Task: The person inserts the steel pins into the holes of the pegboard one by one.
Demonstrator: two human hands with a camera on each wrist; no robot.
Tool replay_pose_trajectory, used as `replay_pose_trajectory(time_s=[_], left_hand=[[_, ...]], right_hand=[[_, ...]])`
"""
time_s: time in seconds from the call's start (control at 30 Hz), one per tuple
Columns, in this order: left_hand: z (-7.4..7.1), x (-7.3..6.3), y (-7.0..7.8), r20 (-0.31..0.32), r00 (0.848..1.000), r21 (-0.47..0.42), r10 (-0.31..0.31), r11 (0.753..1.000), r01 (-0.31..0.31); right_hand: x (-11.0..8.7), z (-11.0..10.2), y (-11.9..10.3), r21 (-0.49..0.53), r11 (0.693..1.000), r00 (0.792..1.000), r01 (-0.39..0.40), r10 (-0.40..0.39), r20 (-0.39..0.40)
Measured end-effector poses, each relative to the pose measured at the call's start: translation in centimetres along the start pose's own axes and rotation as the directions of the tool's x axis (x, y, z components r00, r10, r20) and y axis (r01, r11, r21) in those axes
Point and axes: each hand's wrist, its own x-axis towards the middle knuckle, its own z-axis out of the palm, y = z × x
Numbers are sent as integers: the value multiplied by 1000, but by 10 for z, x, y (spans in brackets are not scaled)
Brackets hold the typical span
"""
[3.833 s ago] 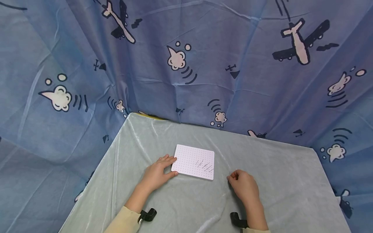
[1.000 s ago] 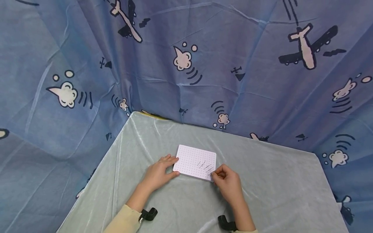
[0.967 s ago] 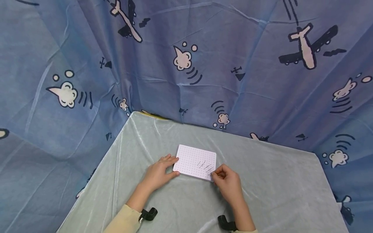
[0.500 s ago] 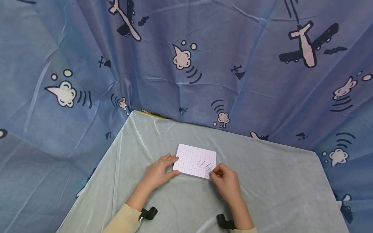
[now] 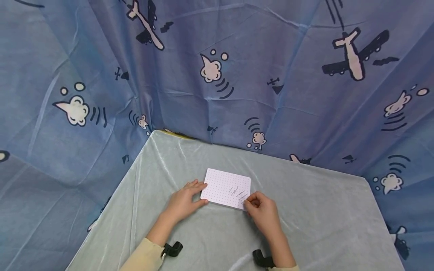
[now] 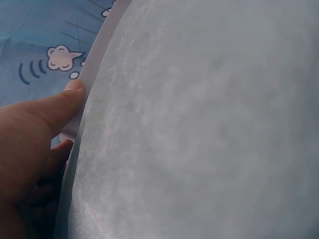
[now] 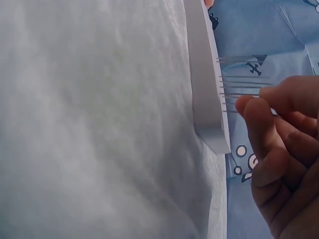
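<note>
A white board with a grid of small holes lies flat on the table. Several thin metal pins stand up from its right part. At the board's near right corner, my right hand pinches one thin metal pin between thumb and forefinger, the other fingers curled into the palm. The pinched pin's lower end is at the board. My left hand rests against the board's left end, its thumb at the near edge and its forefinger on the left edge; the fingers are fairly straight.
Pale grey-green velvety cloth covers the table. Behind and at both sides hangs a blue curtain printed with aeroplanes and clouds. A black camera mount is on my left wrist, and another camera mount on the right.
Over the last few seconds my right hand has moved left from beside the board to its near right corner. In the last second it has barely shifted. My left hand stays put.
</note>
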Motion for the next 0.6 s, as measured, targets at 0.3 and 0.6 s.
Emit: replay_pose_trajectory(time_s=[0.3, 0.6], left_hand=[[-1, -1, 2, 3, 1000, -13, 0, 1000, 0], [-1, -1, 3, 2, 1000, -13, -3, 1000, 3]], right_hand=[[-1, -12, 5, -50, 999, 1000, -14, 13, -21], [0, -24, 12, -183, 982, 999, -54, 52, -16]])
